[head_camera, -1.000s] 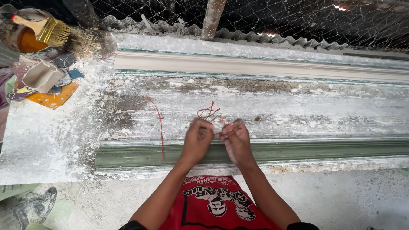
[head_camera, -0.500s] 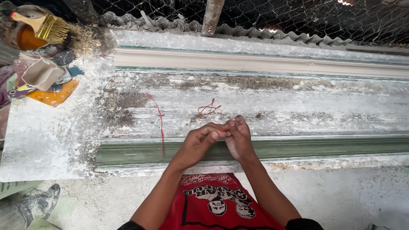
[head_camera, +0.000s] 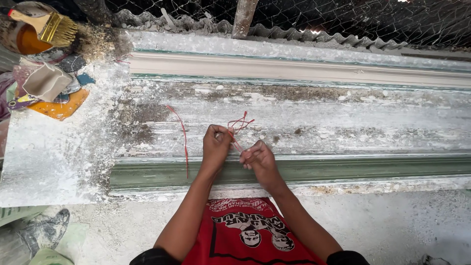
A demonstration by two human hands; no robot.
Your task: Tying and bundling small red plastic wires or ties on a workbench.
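Both forearms reach forward over the mould (head_camera: 294,169). The left hand (head_camera: 216,145) and right hand (head_camera: 258,158) pinch a red thread (head_camera: 239,123), stretched between their fingertips, its loose loops just beyond them.

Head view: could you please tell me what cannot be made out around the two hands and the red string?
- Left hand: fingertips curl under, so its grip on the red string is hidden in the head view.
- Right hand: the strand between its fingers is too thin to follow.
- Brush: its handle end meets the top-left edge.
- Orange container: contents partly covered by the brush.
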